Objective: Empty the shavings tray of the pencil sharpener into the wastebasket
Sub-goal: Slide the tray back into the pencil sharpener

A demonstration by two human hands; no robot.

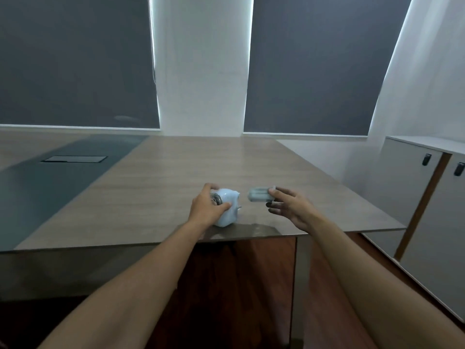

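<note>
Dim room, light leaking around blinds [75, 59]; soft focus, wide-angle edge bending.

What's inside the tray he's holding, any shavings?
Cannot tell. The shavings tray, pinched in the right hand clear of the sharpener, looks translucent grey; it is blurred, and fingertips cover its right end.

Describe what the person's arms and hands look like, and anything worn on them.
Both forearms are bare up to the frame's edge: no sleeves in view. The left hand and right hand wear no gloves, and no watch, bracelet or ring is visible, though the picture is soft.
</note>
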